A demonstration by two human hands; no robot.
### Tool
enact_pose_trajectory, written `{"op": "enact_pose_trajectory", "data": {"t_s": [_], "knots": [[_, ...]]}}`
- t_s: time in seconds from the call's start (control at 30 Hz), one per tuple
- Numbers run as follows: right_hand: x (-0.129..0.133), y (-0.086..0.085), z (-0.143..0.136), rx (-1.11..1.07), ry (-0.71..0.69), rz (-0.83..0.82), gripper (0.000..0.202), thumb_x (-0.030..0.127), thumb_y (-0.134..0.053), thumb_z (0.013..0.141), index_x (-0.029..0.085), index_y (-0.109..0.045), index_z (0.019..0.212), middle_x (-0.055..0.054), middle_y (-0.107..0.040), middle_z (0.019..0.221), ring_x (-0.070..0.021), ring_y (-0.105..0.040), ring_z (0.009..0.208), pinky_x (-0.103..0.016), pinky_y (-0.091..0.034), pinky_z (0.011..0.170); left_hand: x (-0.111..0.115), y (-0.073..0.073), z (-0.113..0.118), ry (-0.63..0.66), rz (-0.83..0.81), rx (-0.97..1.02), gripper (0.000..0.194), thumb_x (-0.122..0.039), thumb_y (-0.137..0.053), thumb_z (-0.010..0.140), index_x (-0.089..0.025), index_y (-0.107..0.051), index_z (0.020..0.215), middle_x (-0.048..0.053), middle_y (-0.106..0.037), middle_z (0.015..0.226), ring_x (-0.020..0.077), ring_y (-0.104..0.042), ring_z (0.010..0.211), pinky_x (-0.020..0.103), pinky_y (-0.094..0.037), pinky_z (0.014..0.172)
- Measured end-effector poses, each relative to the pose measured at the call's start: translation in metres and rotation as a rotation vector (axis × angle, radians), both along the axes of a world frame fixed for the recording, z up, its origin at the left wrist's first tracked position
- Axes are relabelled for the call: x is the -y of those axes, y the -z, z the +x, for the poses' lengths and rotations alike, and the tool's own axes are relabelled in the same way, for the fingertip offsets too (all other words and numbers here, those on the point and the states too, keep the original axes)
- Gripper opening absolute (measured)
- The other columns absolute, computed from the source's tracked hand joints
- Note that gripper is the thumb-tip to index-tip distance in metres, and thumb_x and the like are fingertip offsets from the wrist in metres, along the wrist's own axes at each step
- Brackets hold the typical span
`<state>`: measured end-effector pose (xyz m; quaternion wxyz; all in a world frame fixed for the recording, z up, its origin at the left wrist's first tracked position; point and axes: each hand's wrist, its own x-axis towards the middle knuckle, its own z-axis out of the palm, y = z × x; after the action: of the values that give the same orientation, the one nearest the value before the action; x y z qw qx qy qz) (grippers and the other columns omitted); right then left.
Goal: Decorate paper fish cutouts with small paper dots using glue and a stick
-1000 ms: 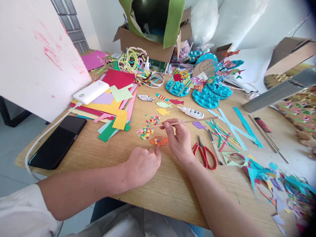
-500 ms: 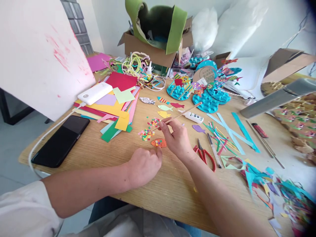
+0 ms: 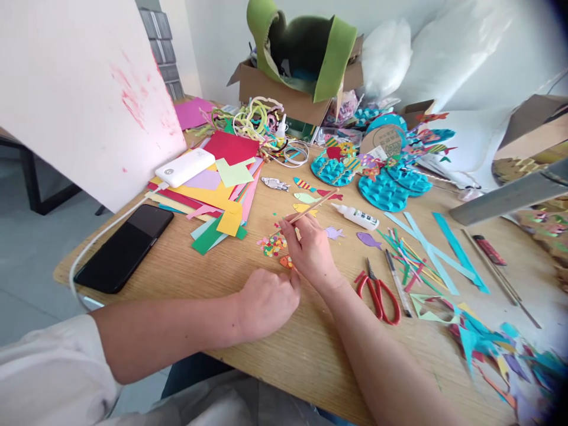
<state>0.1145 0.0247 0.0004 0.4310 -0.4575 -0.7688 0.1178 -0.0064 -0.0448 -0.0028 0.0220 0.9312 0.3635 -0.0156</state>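
Note:
My right hand (image 3: 310,248) is closed around a thin wooden stick (image 3: 316,205), which slants up to the right. Beneath it lies an orange paper fish (image 3: 285,261), partly hidden by the hand. My left hand (image 3: 270,302) is curled, its index fingertip at the fish's edge. Beside the fish is a pile of coloured paper dots (image 3: 271,244). Several cut paper fish lie beyond, among them a yellow one (image 3: 305,209) and a purple one (image 3: 368,239). A white glue bottle (image 3: 357,216) lies on its side to their right.
Red-handled pliers (image 3: 379,296), a pen (image 3: 398,283) and paper strips (image 3: 412,260) lie at the right. Coloured paper (image 3: 231,145), a power bank (image 3: 185,167) and a phone (image 3: 125,247) are at the left. A cardboard box (image 3: 279,97) stands behind; a grey cylinder (image 3: 506,195) is far right.
The view has shifted, so the tabletop items appear farther right. My right hand has moved left over the orange fish and now covers more of it, still holding the stick.

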Motion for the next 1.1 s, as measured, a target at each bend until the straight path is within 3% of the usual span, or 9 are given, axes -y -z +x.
{"op": "enact_pose_trajectory", "data": {"t_s": [0.4, 0.77, 0.9, 1.1], "knots": [[0.001, 0.001, -0.003, -0.024, -0.027, -0.038, 0.018, 0.026, -0.05, 0.094, 0.023, -0.055, 0.077, -0.005, -0.066, 0.078, -0.02, -0.061, 0.077, -0.035, -0.049, 0.072, 0.0, 0.0, 0.0, 0.011, -0.006, 0.0, 0.022, -0.008, -0.047, 0.088, -0.004, -0.062, 0.104, 0.012, -0.067, 0.07, 0.0219, -0.066, 0.055, 0.03, -0.05, 0.047], [0.023, -0.025, 0.024, -0.082, 0.059, -0.054, 0.02, 0.029, -0.05, 0.096, 0.021, -0.058, 0.079, -0.004, -0.068, 0.08, -0.0174, -0.064, 0.076, -0.031, -0.049, 0.069, 0.001, -0.005, 0.001, 0.01, 0.013, -0.048, 0.045, -0.003, -0.046, 0.084, 0.004, -0.052, 0.128, 0.013, -0.069, 0.074, 0.023, -0.067, 0.056, 0.032, -0.05, 0.044], [0.044, -0.015, 0.042, -0.051, 0.132, -0.03, 0.017, 0.026, -0.051, 0.095, 0.022, -0.057, 0.081, -0.003, -0.065, 0.075, -0.017, -0.062, 0.072, -0.031, -0.049, 0.067, 0.0, -0.005, 0.001, 0.012, 0.015, -0.054, 0.047, -0.002, -0.046, 0.083, 0.005, -0.052, 0.129, 0.013, -0.069, 0.074, 0.0237, -0.068, 0.057, 0.032, -0.051, 0.044], [0.059, -0.002, 0.053, 0.011, 0.127, 0.084, 0.016, 0.016, -0.051, 0.093, 0.022, -0.054, 0.079, -0.002, -0.063, 0.074, -0.0158, -0.058, 0.068, -0.032, -0.046, 0.068, 0.002, -0.003, 0.001, 0.017, 0.02, -0.068, 0.046, -0.004, -0.045, 0.084, 0.003, -0.053, 0.129, 0.013, -0.069, 0.075, 0.0247, -0.068, 0.057, 0.033, -0.052, 0.044]]}}
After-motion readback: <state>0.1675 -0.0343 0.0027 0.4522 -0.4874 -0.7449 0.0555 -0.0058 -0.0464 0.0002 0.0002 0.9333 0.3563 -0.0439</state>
